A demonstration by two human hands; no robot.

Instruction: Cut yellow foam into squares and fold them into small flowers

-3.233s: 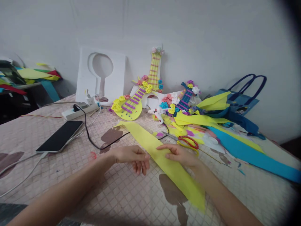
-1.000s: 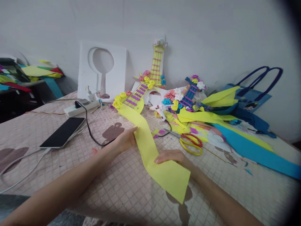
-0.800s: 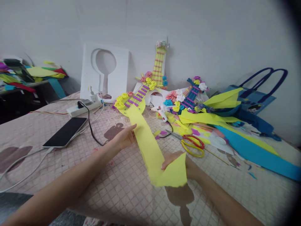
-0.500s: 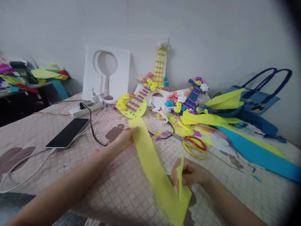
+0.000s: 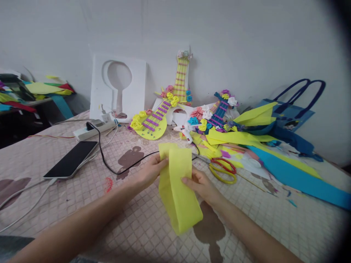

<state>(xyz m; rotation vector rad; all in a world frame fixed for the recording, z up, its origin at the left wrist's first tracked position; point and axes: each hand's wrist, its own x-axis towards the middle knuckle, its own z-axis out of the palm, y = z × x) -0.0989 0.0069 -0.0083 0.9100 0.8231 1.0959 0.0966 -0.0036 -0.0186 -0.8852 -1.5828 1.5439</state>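
Hands meet at the centre of the frame on a yellow strip, which is folded over on itself into a loop and held above the table; the left hand pinches the strip's left edge near the top, thumb in front, other fingers hidden behind the sheet; the right hand grips the right edge lower down, thumb pressed on the front face, fingers curled behind; the fold hangs toward the lower centre, just clear of the cloth. Right of the hands lie scissors, with a glue gun just above them; a heap of yellow and blue sheets fills the right side, a blue bag behind it. Paper guitars lean at upper centre beside a white board. At left lies a phone, with a power strip beyond it and a black cable running between.
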